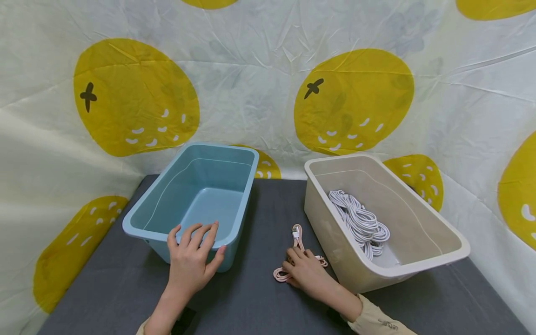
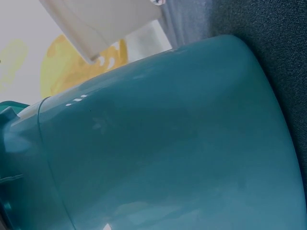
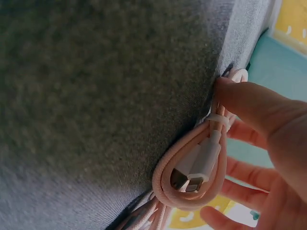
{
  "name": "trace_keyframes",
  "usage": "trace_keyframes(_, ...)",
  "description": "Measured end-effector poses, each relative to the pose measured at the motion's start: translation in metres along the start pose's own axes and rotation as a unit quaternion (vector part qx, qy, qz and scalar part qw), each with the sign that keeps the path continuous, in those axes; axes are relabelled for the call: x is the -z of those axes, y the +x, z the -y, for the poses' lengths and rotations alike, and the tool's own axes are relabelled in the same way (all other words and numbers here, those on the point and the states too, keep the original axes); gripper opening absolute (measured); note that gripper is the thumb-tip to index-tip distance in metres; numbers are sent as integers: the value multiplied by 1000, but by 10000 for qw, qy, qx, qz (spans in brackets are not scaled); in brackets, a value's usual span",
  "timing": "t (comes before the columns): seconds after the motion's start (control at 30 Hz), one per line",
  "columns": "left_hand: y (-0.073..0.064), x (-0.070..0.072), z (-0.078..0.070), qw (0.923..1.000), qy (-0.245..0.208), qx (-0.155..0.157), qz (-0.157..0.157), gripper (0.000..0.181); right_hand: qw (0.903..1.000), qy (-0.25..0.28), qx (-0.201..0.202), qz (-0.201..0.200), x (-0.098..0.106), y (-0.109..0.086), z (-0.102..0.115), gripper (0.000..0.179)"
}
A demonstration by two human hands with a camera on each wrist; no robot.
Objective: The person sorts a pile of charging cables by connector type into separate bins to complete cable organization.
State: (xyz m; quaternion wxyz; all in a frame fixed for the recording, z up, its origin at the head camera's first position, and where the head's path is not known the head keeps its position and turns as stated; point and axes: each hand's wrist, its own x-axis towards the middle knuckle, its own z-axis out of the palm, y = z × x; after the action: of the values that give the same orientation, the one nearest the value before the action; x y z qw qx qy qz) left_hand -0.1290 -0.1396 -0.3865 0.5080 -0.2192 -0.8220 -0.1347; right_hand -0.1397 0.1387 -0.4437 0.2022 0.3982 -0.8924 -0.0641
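Observation:
My right hand (image 1: 307, 274) is at a pink coiled charging cable (image 3: 160, 179) on the dark tabletop, between the two bins. In the right wrist view the thumb lies on one end of the tied coil, with fingers behind it; its white plugs show inside the loop. More pink cable (image 3: 144, 218) lies beside it. Pink loops (image 1: 281, 275) stick out around the hand in the head view. My left hand (image 1: 190, 258) is at the near rim of the blue bin (image 1: 142, 235), fingers spread over the rim and thumb toward its right corner. No cables show inside this bin.
A beige bin (image 1: 324, 232) stands close to the right of my right hand, with several bundled white cables (image 1: 362, 225) inside. Behind the dark table (image 1: 272, 204) hangs a pale curtain (image 1: 247, 93) printed with yellow fruit.

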Motion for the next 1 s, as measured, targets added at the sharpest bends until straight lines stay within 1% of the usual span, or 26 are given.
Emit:
trace_keyframes(0.13,0,0,0,10000,-3,-9,8,48,9994,-211,237,-135,-2,1,2,21)
trace_keyframes(0.3,0,0,0,10000,10,-6,-2,48,9983,-223,438,-304,-4,3,4,15)
trace_keyframes(0.5,0,-1,0,10000,-3,18,10,48,9980,-153,533,-320,-3,5,4,22)
trace_keyframes(0.6,0,0,-1,10000,2,15,22,48,9973,-182,586,-395,-2,6,4,25)
trace_keyframes(0.73,0,0,-1,10000,21,5,21,48,9966,-234,566,-545,3,10,4,26)
trace_keyframes(0.87,0,0,-1,10000,37,-2,17,48,9963,-326,461,-645,11,17,2,30)
trace_keyframes(1.0,0,1,-1,10000,34,-3,14,48,9961,-593,259,-598,19,22,-2,33)
